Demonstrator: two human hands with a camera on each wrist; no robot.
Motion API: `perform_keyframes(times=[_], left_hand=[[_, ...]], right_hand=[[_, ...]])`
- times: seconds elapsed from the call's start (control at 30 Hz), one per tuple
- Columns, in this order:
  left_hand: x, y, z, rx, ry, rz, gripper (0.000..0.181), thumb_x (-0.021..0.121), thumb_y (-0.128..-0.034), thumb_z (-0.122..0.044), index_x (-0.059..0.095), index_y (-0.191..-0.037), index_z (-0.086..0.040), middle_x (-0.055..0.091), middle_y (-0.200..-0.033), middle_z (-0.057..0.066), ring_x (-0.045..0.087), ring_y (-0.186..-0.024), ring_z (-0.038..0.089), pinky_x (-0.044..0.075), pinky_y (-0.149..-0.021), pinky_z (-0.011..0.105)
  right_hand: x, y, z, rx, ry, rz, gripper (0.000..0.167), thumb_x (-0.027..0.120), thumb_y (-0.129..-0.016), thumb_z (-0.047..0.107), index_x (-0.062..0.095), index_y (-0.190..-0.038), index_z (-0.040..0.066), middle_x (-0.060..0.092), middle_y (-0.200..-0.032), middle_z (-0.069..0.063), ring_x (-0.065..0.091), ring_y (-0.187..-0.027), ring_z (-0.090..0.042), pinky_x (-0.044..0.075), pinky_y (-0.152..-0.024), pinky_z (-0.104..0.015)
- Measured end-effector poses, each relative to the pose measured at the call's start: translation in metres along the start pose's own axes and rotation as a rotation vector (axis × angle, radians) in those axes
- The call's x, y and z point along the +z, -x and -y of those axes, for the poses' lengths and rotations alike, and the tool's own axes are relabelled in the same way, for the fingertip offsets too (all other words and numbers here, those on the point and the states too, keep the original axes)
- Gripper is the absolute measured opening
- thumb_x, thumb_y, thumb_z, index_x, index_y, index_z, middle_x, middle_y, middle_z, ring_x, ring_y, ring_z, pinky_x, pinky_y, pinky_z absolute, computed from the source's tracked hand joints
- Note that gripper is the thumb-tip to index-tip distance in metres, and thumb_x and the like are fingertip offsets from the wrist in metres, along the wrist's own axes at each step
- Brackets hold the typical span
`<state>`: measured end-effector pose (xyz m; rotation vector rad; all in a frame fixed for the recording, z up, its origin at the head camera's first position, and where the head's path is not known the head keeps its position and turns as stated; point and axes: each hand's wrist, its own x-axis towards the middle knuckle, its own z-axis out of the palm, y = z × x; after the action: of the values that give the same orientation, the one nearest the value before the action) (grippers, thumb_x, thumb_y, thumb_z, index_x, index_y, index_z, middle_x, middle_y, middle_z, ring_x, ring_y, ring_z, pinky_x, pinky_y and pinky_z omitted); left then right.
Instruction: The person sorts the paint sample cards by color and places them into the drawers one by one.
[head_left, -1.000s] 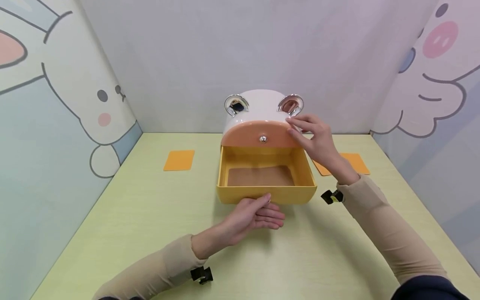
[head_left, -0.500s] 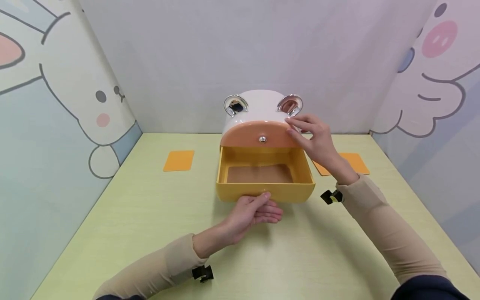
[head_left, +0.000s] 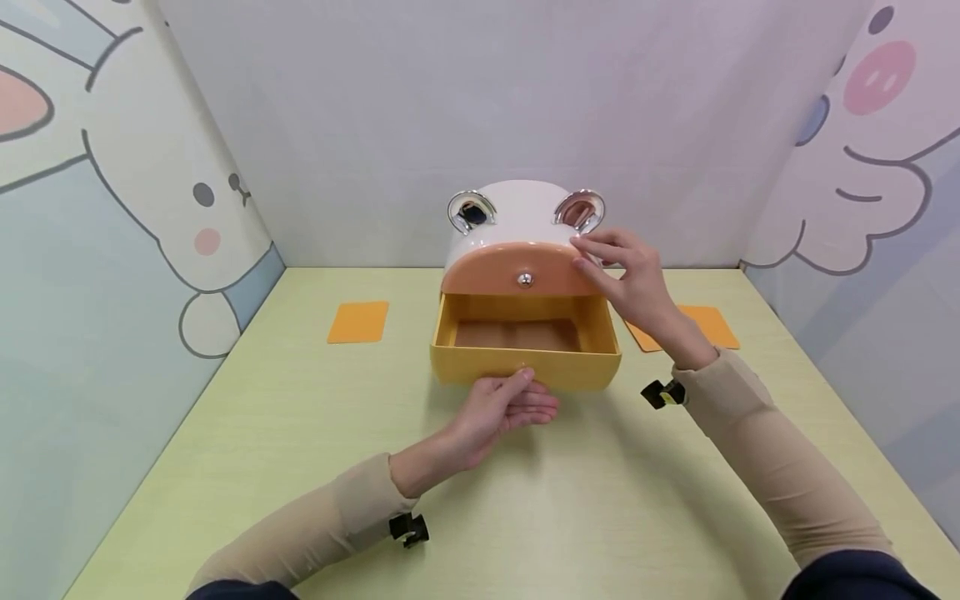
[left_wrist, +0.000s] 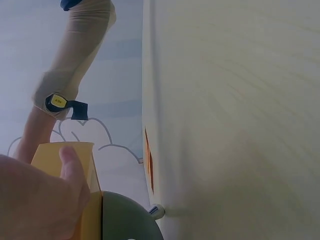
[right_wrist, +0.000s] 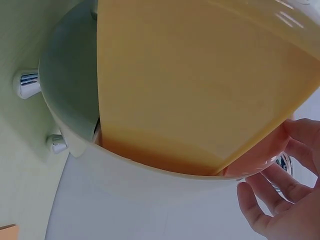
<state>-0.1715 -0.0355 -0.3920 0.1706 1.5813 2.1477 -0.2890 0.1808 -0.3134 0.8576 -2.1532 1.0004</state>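
Observation:
A white frog-shaped storage box (head_left: 521,204) with an orange front panel (head_left: 483,271) and chrome-rimmed eyes stands at the back of the table. Its yellow drawer (head_left: 450,367) juts out below the panel, with a brown patch (head_left: 517,335) on the drawer floor. My left hand (head_left: 487,417) has its thumb against the drawer's front and its fingers stretched out below. The thumb on the yellow front also shows in the left wrist view. My right hand (head_left: 626,271) holds the box's upper right edge, thumb on the orange panel (right_wrist: 260,150) and fingers at the white shell (right_wrist: 160,190).
One flat orange square (head_left: 358,322) lies left of the box. More flat orange (head_left: 705,325) shows on the right, partly behind my right wrist. A pale back wall (head_left: 360,133) stands close behind the box, and cartoon-printed walls flank the table (head_left: 300,433).
The drawer has slid partway back into the box, and my left hand has moved forward with it. My right hand stays in place on the box's edge.

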Motion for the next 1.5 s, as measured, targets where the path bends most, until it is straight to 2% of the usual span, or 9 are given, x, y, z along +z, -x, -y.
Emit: perform_keyframes(times=[0.27, 0.3, 0.4, 0.6, 0.93, 1.5], left_hand=[[-0.001, -0.011, -0.003, 0.024, -0.008, -0.016, 0.050, 0.046, -0.1025, -0.030, 0.053, -0.120, 0.016, 0.061, -0.119, 0.035, 0.071, -0.096, 0.025, 0.056, -0.091, 0.036], [-0.001, -0.013, -0.004, 0.028, -0.004, -0.020, 0.050, 0.046, -0.1026, -0.029, 0.053, -0.120, 0.017, 0.060, -0.120, 0.035, 0.070, -0.099, 0.029, 0.056, -0.091, 0.036], [-0.002, -0.017, -0.006, 0.032, 0.007, -0.033, 0.050, 0.046, -0.1027, -0.029, 0.052, -0.120, 0.018, 0.061, -0.119, 0.035, 0.071, -0.096, 0.026, 0.056, -0.091, 0.036], [-0.005, -0.029, -0.009, 0.041, 0.017, -0.061, 0.052, 0.047, -0.1023, -0.030, 0.053, -0.120, 0.018, 0.064, -0.117, 0.032, 0.069, -0.103, 0.033, 0.056, -0.090, 0.036], [-0.010, -0.048, -0.011, 0.087, 0.019, -0.106, 0.048, 0.048, -0.1019, -0.030, 0.058, -0.113, 0.015, 0.069, -0.109, 0.027, 0.073, -0.089, 0.019, 0.057, -0.088, 0.036], [-0.016, -0.076, -0.018, 0.114, 0.055, -0.129, 0.044, 0.047, -0.1024, -0.027, 0.058, -0.113, 0.014, 0.069, -0.107, 0.026, 0.073, -0.087, 0.019, 0.057, -0.086, 0.035]], right_hand=[[0.000, 0.000, 0.000, -0.009, -0.009, -0.009, 0.031, 0.073, -0.083, 0.002, 0.071, -0.113, 0.003, 0.068, -0.107, -0.015, 0.059, -0.094, -0.025, 0.050, -0.075, -0.025], [0.000, 0.000, 0.000, -0.011, -0.012, -0.010, 0.030, 0.073, -0.083, 0.002, 0.072, -0.113, 0.003, 0.068, -0.107, -0.015, 0.059, -0.094, -0.025, 0.050, -0.075, -0.025], [0.000, -0.001, 0.000, -0.013, -0.013, -0.011, 0.031, 0.073, -0.082, 0.002, 0.072, -0.113, 0.004, 0.069, -0.106, -0.015, 0.060, -0.094, -0.026, 0.050, -0.075, -0.026], [-0.002, -0.001, 0.000, -0.007, -0.013, -0.010, 0.031, 0.073, -0.082, 0.002, 0.071, -0.113, 0.004, 0.069, -0.107, -0.014, 0.060, -0.095, -0.025, 0.050, -0.076, -0.024], [-0.003, -0.001, 0.003, -0.003, 0.000, 0.000, 0.030, 0.073, -0.083, 0.003, 0.071, -0.113, 0.003, 0.069, -0.107, -0.015, 0.060, -0.095, -0.025, 0.050, -0.076, -0.025], [-0.002, -0.001, 0.001, 0.011, -0.020, -0.009, 0.029, 0.073, -0.083, 0.004, 0.072, -0.113, 0.003, 0.069, -0.106, -0.014, 0.060, -0.095, -0.024, 0.048, -0.076, -0.022]])
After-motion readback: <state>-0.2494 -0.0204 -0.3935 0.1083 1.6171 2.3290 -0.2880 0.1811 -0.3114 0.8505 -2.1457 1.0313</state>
